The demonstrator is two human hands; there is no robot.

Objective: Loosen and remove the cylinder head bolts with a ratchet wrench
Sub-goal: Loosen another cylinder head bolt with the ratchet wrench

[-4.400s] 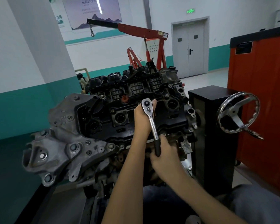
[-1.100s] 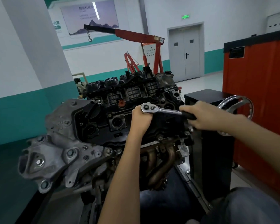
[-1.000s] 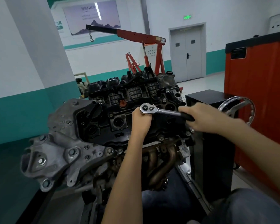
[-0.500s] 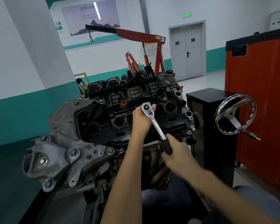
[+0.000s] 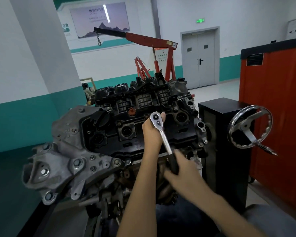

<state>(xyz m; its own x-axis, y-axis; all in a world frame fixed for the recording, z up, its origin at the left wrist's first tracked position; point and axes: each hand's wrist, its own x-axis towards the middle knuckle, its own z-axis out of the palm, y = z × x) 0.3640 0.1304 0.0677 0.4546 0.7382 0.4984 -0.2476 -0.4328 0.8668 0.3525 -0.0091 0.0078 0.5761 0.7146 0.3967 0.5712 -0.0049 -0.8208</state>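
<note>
the engine (image 5: 99,151) sits tilted toward the person, its black cover (image 5: 135,134) facing up so the fasteners on top are within reach. the left hand (image 5: 151,134) curls round just under the ratchet head, likely to steady it square on the bolt, while the right hand (image 5: 181,177) grips the black handle end for leverage. the ratchet wrench (image 5: 163,135) is chrome, its shaft slanting down and right from the cover's middle. the bolt itself is hidden beneath the head.
</note>
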